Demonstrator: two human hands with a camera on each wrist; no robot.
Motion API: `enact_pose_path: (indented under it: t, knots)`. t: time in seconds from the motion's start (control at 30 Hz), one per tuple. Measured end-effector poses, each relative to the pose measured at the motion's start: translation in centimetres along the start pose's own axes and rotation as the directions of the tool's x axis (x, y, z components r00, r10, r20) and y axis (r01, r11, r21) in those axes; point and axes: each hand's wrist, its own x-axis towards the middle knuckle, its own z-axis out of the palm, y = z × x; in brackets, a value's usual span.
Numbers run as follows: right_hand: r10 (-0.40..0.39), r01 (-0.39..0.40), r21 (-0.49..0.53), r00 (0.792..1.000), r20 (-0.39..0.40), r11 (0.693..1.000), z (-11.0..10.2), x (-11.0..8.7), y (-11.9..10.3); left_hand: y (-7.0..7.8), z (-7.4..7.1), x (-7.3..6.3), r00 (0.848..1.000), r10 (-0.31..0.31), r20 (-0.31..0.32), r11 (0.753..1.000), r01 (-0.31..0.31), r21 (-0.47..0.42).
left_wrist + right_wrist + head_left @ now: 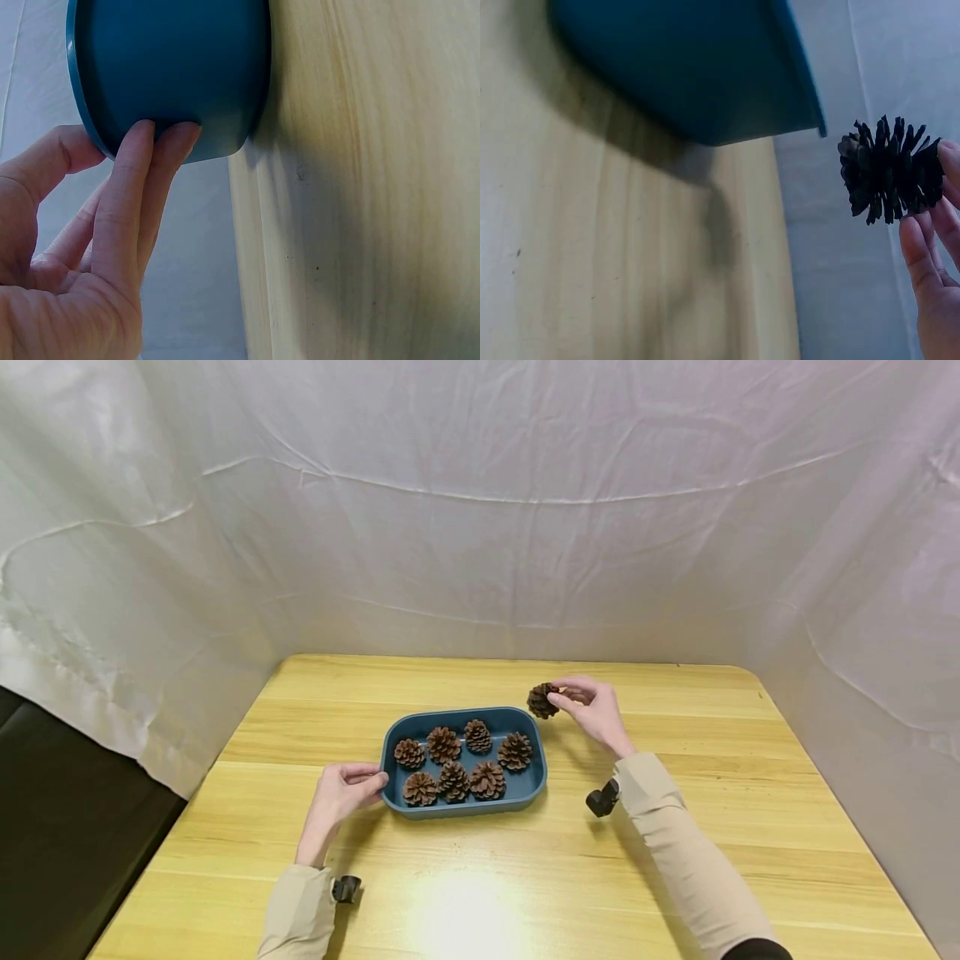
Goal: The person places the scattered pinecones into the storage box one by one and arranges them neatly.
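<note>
A blue rectangular tray [465, 811] with rounded corners sits mid-table and holds several brown pine cones [487, 780]. My left hand [342, 793] pinches its left end, the thumb on the rim; the left wrist view shows fingers against the tray's outer wall [172, 75]. Just beyond the tray's far right corner, my right hand [595, 708] pinches another pine cone [542, 701] between thumb and fingers, above the table. In the right wrist view this pine cone [889, 171] hangs apart from the tray [682, 67], its scales spread open.
The wooden table [675, 827] has rounded far corners. A pale fabric curtain [510, 543] hangs behind it and along both sides. Something black [67, 827] stands left of the table. Each sleeve carries a small black wrist device [602, 797].
</note>
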Motion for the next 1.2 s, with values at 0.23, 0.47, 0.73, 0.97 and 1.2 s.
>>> enact_pose_path:
  t: [0.23, 0.47, 0.73, 0.97, 1.2]
  knots:
    - [-0.058, 0.056, 0.039, 0.997, 0.054, 0.998, 0.5, 0.4, 0.6, 0.1, 0.0, -0.1, 1.000, 0.000, 0.003, 1.000, 0.000, -0.008]
    - [-0.095, 0.081, 0.079, 0.975, 0.203, 0.994, 0.6, 0.5, 0.8, 0.1, 0.0, 0.0, 1.000, 0.011, 0.005, 1.000, -0.011, 0.002]
    - [-0.105, 0.101, 0.031, 0.937, 0.334, 0.994, 0.5, 0.0, 0.5, 0.1, 0.0, 0.0, 1.000, 0.014, 0.004, 1.000, -0.014, 0.003]
    - [-0.113, 0.120, 0.009, 0.903, 0.414, 0.993, 0.6, -0.2, 0.2, 0.1, 0.0, -0.1, 1.000, 0.009, -0.001, 1.000, -0.009, 0.004]
    - [-0.121, 0.147, -0.018, 0.870, 0.477, 0.989, 0.7, -0.3, 0.1, 0.1, 0.0, -0.1, 1.000, 0.012, 0.004, 1.000, -0.012, 0.007]
